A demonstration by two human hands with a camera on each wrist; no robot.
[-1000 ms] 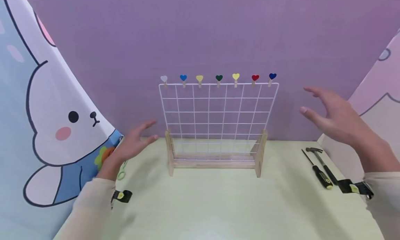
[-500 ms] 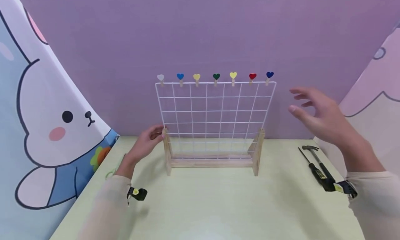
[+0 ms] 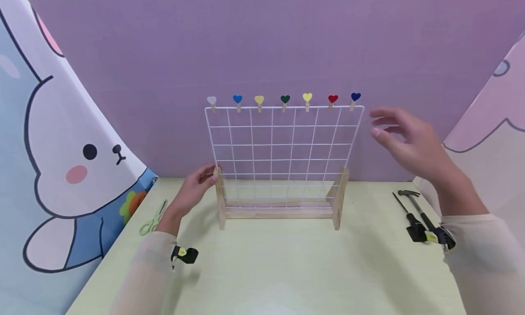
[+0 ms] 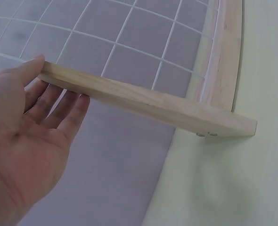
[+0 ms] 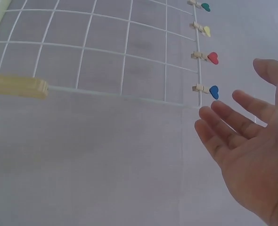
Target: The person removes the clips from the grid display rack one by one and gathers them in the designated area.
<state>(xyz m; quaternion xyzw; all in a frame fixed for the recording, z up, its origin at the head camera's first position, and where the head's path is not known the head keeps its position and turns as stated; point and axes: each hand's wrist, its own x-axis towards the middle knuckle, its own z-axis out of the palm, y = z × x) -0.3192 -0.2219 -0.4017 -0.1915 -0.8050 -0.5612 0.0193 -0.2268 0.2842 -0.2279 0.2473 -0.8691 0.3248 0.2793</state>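
Observation:
A white wire grid (image 3: 283,144) stands upright in a wooden stand (image 3: 279,213). Heart-topped clothespins line its top bar, among them a dark blue one (image 3: 355,97), a red one (image 3: 332,99) and a white one (image 3: 211,100). My left hand (image 3: 192,191) holds the top of the stand's left side post (image 4: 143,96), thumb on one side and fingertips on the other. To the right of the grid's top corner, my right hand (image 3: 412,144) hovers in the air with fingers spread, holding nothing. In the right wrist view its fingertips are near the blue heart clothespin (image 5: 213,92).
Green scissors (image 3: 152,221) lie on the table (image 3: 279,269) at left, partly behind the left wrist. A hammer (image 3: 418,205) and a screwdriver (image 3: 408,212) lie at right, partly covered by the right wrist strap. A purple backdrop (image 3: 283,41) rises behind the grid.
My left hand has moved right onto the side post and stays there. My right hand has drifted left, closer to the grid's upper right corner. The clothespins keep their places.

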